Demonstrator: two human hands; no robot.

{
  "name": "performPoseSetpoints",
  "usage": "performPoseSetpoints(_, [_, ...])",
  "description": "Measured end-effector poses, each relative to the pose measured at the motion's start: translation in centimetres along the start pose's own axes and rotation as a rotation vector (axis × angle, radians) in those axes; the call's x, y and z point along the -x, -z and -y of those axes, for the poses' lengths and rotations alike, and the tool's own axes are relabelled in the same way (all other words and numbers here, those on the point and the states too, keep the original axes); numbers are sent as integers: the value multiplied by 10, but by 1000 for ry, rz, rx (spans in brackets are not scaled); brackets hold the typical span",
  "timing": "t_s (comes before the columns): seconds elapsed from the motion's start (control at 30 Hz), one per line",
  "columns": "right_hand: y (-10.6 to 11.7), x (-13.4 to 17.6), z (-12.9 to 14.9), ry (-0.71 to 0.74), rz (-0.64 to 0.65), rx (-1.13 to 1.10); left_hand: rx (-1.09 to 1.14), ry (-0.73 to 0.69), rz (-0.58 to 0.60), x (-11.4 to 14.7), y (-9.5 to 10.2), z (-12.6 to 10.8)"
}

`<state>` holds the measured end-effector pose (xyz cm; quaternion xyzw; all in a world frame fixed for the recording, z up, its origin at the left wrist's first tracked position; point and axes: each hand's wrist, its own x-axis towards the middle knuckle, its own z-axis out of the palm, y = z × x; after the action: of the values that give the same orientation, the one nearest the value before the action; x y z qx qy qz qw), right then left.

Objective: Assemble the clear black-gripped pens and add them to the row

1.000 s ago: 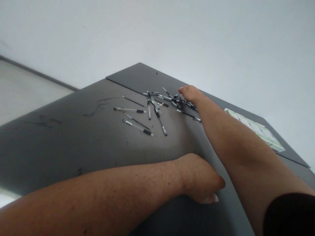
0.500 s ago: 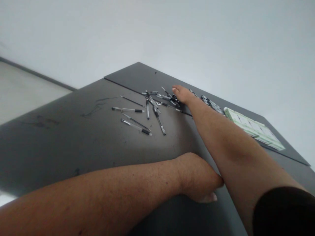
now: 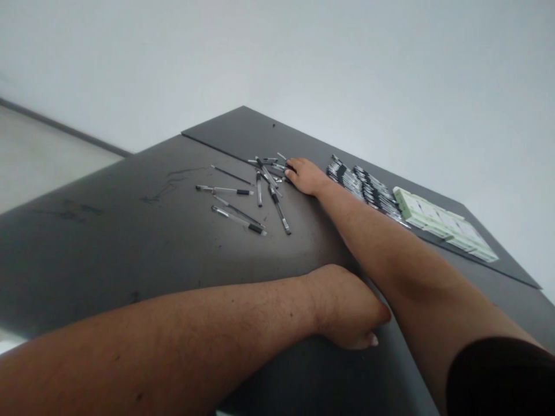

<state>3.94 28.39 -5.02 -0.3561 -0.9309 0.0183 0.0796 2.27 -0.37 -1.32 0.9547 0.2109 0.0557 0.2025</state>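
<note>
My right hand (image 3: 304, 175) reaches far across the dark table and lies over the right side of a scatter of loose pens. Its thumb and fingers are apart; what lies beneath the palm is hidden. Beside its fingertips several clear pens with black grips (image 3: 266, 173) overlap. Nearer to me are a separate pen (image 3: 238, 221), another pen (image 3: 280, 211) and a thin refill (image 3: 232, 174). My left hand (image 3: 349, 309) is low by the near table edge, beside my right forearm. Its fingers curl inward and their inside is hidden.
Right of my right hand, rows of pens (image 3: 366, 188) lie packed side by side, partly behind my forearm. Beyond them sit pale green and white boxes (image 3: 446, 222). The grey table (image 3: 182, 248) has dark smudges and a seam; a white wall (image 3: 277, 52) stands behind.
My right hand has moved left and slightly nearer, covering pens seen before at its fingers. More of the packed pen rows now shows. My left hand is nearly still.
</note>
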Motion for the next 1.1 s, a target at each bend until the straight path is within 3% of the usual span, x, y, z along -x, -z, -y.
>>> performPoseSetpoints(0.2, [1,24,16,72,-5,12,-20,-13,-70,0,-5,2])
performPoseSetpoints(0.5, [4,69,22,168,-35,-30,-50,-12,-55,-2,-6,3])
performPoseSetpoints(1.1, [20,146,42,160,-31,-107,-62,17,5,-1,0,1])
